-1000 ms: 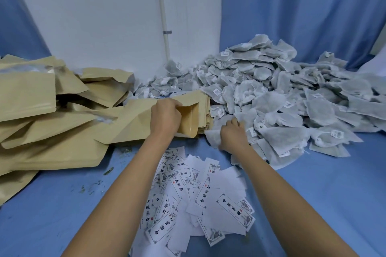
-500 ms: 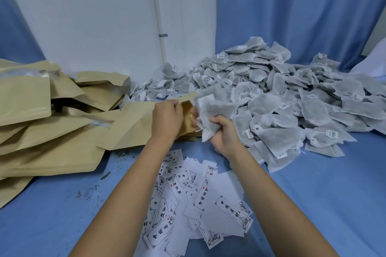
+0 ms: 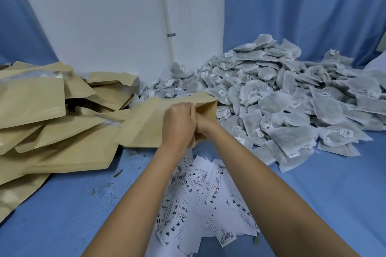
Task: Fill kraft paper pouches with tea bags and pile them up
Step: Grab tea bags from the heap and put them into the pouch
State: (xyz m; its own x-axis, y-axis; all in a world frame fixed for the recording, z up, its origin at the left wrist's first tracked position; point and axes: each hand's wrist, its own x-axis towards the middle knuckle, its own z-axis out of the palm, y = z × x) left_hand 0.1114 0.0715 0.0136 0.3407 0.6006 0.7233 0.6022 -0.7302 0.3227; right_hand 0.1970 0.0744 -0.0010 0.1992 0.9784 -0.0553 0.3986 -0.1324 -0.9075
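One kraft pouch (image 3: 144, 125) is in work: flat, tan, unprinted paper, lying on its side across the middle of the table (image 3: 334, 194), with its mouth turned to the right and spread open. Its left end rests on the pouch pile (image 3: 52, 110), a loose heap of like pouches, some showing a clear strip. The contents of the held pouch cannot be seen, as the hands block the mouth.

To the right sits a large heap of tea bags (image 3: 282, 100), grey-white mesh sachets with small tags on strings. The nearest ones lie just beside the pouch mouth.

Left hand (image 3: 179, 125): fingers curled over the near lip of the mouth, gripping the paper.

Right hand (image 3: 203, 124): pushed into the mouth up to the wrist. The fingers are hidden inside, so their spread and any load cannot be told.

Printed labels (image 3: 208, 198) lie scattered under the forearms on the blue cover. Green crumbs (image 3: 117, 173) dot the table near the pile.
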